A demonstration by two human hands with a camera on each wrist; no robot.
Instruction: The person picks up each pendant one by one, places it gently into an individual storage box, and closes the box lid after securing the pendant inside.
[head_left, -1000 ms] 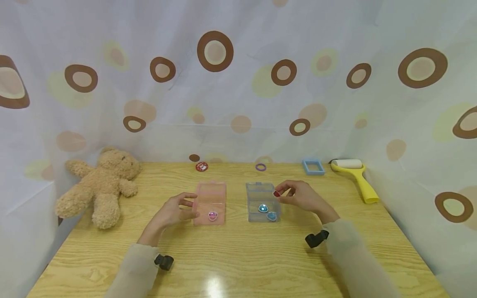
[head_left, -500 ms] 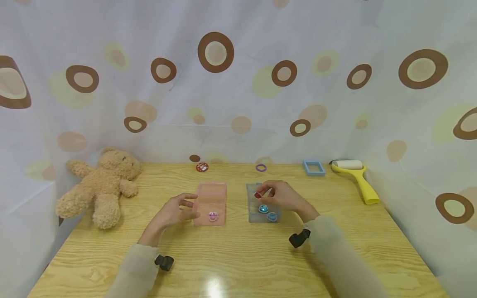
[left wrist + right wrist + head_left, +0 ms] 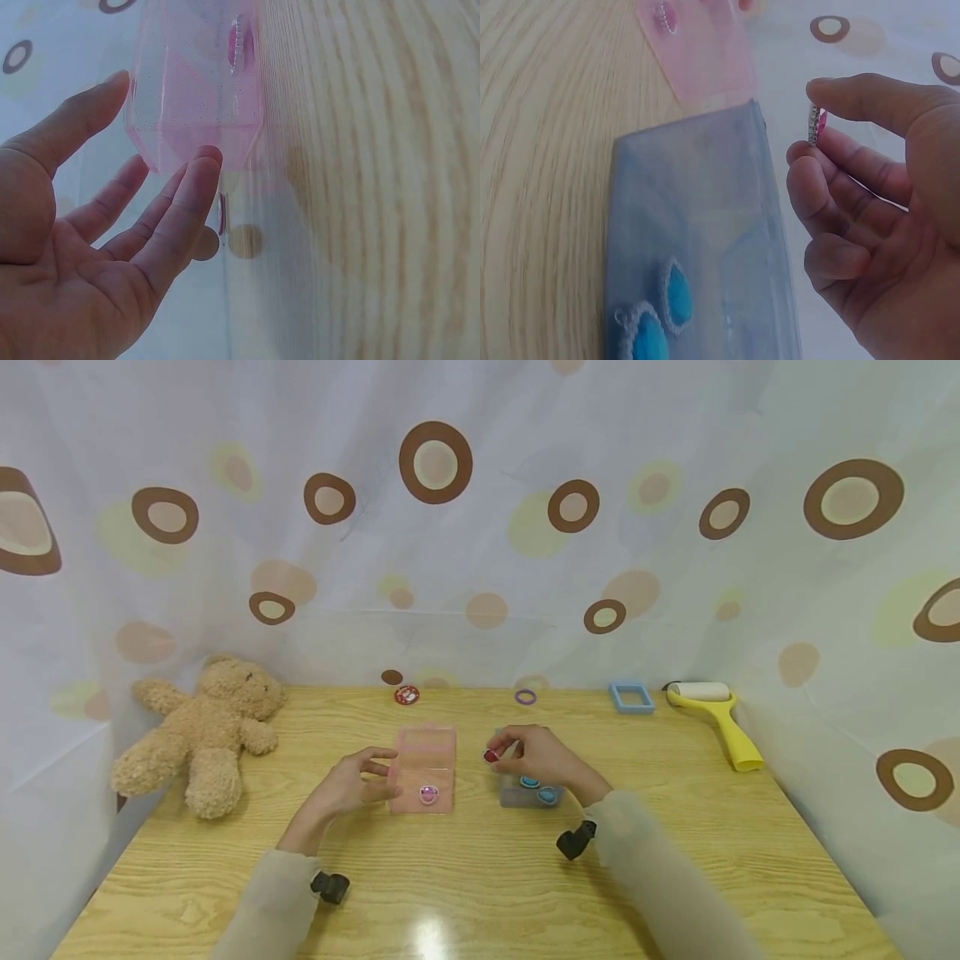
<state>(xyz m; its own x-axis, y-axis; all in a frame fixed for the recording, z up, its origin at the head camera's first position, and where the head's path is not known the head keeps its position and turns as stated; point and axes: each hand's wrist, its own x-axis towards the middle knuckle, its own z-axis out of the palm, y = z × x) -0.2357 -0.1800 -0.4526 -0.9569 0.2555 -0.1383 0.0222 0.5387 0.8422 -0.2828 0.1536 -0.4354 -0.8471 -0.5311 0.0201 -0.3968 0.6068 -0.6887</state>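
Plush bear: a tan plush teddy bear (image 3: 206,731) lies at the far left of the light wooden table (image 3: 480,877), well apart from both hands.

Left hand: the left hand (image 3: 352,785) rests on the table just beside the left wall of the pink box; its fingers (image 3: 176,217) are straight and spread, tips touching or almost touching that wall, gripping nothing.

Pink box: a translucent pink plastic box (image 3: 423,767) stands left of centre, with a small pink gem with a beaded silver rim (image 3: 428,794) lying inside near its front end.

Red gem: a small red gem in a beaded silver setting (image 3: 491,756) is pinched between thumb and forefinger of the right hand (image 3: 543,760), held in the air over the gap between the two boxes, at the left edge of the blue one.

Right hand: its other fingers (image 3: 832,225) are curled loosely under the pinch.

Blue box: a translucent blue-grey plastic box (image 3: 697,225) stands just right of the pink box, partly under the right hand; two teardrop blue gems with beaded silver rims (image 3: 656,315) lie inside it near the front.

Back edge: a round red badge (image 3: 406,696), a small purple ring (image 3: 525,697), a light blue rectangular frame (image 3: 630,696) and a yellow-handled lint roller (image 3: 716,714) lie along the far side.
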